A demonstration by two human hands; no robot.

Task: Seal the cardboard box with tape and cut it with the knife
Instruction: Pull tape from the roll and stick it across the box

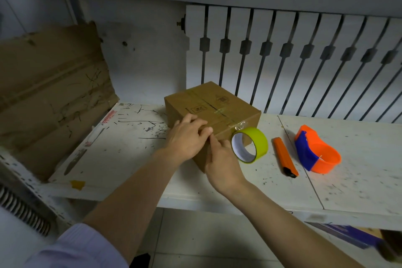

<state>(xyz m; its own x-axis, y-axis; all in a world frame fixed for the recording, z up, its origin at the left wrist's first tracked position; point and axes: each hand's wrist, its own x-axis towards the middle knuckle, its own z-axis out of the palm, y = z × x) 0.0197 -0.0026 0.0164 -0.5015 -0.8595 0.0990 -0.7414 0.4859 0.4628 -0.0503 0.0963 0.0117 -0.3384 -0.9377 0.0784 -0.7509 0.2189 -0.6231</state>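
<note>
Our right hand presses a finger on the near top edge of the box, grasping nothing; our left hand lies flat there. Right of the box: tape roll touching, then knife.

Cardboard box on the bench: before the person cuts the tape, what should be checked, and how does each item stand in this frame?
1. Cardboard box flaps closed: ok.
2. Tape run across the top seam to the near edge: ok; a clear strip shows.
3. Tape pressed down the front face: cannot tell; left hand and right hand cover it.
4. Tape roll attached to the strip: ok; it hangs at the box's front, uncut.
5. Knife within reach: ok; it lies right of the roll, untouched.
6. A hand free for the knife: not ok; both are on the box.
</note>
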